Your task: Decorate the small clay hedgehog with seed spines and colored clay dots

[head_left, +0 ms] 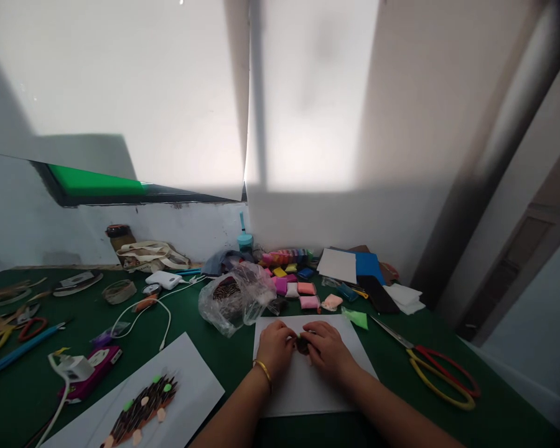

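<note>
Over a white sheet of paper (317, 395), my left hand (275, 345) and my right hand (329, 348) meet at the fingertips. Between them is a small, dark, roundish piece (302, 344), pinched from both sides; fingers partly cover it and I cannot make out its kind. A yellow bangle (264, 369) circles my left wrist. To the lower left, another white sheet (191, 367) carries a picture of dark spiky pieces (144, 401) on an orange-brown base, dotted with green and peach bits. Just behind the hands are small packets of coloured clay (307, 289).
Large scissors (429, 361) with red and yellow handles lie at the right. A clear plastic bag (238, 295) with dark pieces inside sits behind the left hand. A green packet (355, 318), black phone-like slab (378, 294), white cable (168, 317) and magenta box (96, 370) surround the work.
</note>
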`<state>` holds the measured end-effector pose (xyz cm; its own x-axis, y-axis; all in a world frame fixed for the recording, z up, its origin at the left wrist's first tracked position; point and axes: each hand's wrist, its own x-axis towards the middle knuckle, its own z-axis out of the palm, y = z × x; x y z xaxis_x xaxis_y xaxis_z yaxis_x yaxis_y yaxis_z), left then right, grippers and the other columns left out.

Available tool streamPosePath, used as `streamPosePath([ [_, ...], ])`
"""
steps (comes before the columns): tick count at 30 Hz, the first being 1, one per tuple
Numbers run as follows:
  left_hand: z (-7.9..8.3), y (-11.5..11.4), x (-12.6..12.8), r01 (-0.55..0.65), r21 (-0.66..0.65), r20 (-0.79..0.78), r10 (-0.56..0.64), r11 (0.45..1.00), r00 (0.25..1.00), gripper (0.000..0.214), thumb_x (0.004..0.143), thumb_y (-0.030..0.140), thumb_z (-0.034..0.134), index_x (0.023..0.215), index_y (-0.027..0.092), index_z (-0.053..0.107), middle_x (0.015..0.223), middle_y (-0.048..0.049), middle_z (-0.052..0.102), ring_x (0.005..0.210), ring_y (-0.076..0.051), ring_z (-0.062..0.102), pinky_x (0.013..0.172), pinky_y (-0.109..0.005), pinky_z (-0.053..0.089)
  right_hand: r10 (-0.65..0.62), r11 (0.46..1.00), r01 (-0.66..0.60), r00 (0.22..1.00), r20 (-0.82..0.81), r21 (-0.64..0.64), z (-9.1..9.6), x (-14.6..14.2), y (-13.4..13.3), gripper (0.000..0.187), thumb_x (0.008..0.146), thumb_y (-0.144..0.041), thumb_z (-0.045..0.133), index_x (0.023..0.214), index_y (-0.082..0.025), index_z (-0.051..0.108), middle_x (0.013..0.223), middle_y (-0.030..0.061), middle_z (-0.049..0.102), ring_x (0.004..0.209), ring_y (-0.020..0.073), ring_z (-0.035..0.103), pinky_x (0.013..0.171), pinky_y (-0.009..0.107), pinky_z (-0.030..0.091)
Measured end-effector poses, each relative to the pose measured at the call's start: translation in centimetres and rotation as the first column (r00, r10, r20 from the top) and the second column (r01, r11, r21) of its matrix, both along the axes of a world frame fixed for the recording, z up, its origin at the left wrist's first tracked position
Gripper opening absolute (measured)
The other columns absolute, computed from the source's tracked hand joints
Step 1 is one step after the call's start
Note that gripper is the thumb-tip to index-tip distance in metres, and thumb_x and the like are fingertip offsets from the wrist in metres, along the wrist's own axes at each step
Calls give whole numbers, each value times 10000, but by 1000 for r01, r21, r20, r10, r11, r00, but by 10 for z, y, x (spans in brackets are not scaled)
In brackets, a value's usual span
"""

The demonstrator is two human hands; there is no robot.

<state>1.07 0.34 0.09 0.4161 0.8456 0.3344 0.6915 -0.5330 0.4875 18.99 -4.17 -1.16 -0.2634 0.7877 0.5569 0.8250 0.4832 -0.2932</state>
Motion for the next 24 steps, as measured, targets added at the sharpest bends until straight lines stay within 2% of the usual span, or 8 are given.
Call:
streamPosePath([
  [5, 0, 0, 0, -4, 21, 12, 3, 1000, 1000, 190, 757, 188, 572, 879, 242, 707, 885, -46, 606, 872, -186, 540, 795, -308, 389, -17, 1000, 17, 1000, 10, 8, 0, 0, -3, 322, 798, -170, 479, 1063, -268, 633, 1125, 55, 609, 1055, 226, 528, 919, 416, 413],
  [9, 0, 0, 0, 42, 62, 8, -42, 997, 999, 220, 756, 171, 566, 887, 264, 717, 850, -46, 606, 831, -185, 545, 766, -307, 392, -61, 998, 62, 998, -35, 22, 5, 9, -2, 339, 807, -161, 451, 1079, -257, 629, 1146, 67, 599, 1078, 236, 520, 923, 433, 414],
  [13, -2, 1, -1, 39, 64, 58, -42, 997, 997, 241, 757, 171, 560, 931, 253, 705, 875, -50, 611, 843, -189, 551, 782, -314, 408, -183, 983, 186, 970, -160, 3, 3, 44, 2, 341, 832, -169, 390, 1063, -218, 635, 1081, 90, 618, 1025, 230, 556, 885, 413, 454],
  [16, -6, 6, -4, 18, 21, 159, -21, 1000, 987, 249, 771, 156, 519, 943, 227, 685, 919, -51, 612, 861, -179, 557, 805, -314, 427, -278, 960, 263, 934, -224, -95, -3, 75, 0, 310, 860, -222, 377, 1017, -215, 645, 996, 85, 637, 935, 213, 600, 797, 367, 502],
  [20, -10, 14, -9, -27, -61, 321, 45, 998, 946, 230, 788, 162, 468, 894, 187, 671, 907, -56, 618, 862, -169, 566, 807, -311, 446, -241, 948, 195, 956, -165, -252, -12, 97, -14, 255, 837, -333, 482, 996, -249, 664, 913, 61, 642, 805, 190, 626, 670, 302, 518],
  [24, -4, 16, -13, -110, -177, 464, 182, 978, 867, 212, 783, 224, 484, 884, 171, 663, 920, -68, 633, 895, -194, 578, 826, -343, 445, -144, 942, 118, 988, -63, -314, -9, 92, -25, 266, 768, -366, 589, 1003, -274, 673, 958, 61, 628, 907, 215, 597, 752, 318, 488],
])
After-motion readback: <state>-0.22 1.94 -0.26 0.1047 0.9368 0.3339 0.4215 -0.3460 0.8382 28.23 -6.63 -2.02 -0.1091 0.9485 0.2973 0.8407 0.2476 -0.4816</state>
